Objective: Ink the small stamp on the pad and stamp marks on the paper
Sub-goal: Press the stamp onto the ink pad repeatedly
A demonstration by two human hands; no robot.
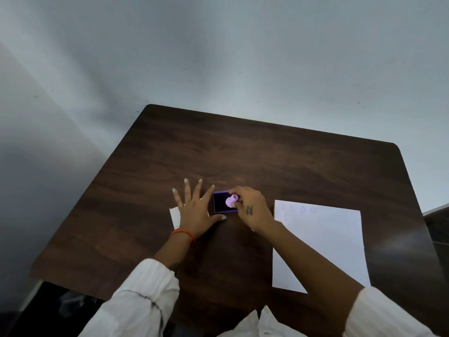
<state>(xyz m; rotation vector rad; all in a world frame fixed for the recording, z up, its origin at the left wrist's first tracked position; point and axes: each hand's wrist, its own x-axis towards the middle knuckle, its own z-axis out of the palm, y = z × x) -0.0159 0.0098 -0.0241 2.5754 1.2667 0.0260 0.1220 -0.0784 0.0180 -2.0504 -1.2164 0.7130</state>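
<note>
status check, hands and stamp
Right hand pinching stamp on ink pad. Left hand flat, open beside pad. Paper right, unobstructed.

A dark wood table (243, 152) stands against a pale wall (218, 57). A small white slip (175, 217) lies on it, near its left side.

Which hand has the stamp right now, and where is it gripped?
The right hand pinches the pink stamp by its handle end, face on the ink pad. The left hand lies flat, holding nothing.
</note>
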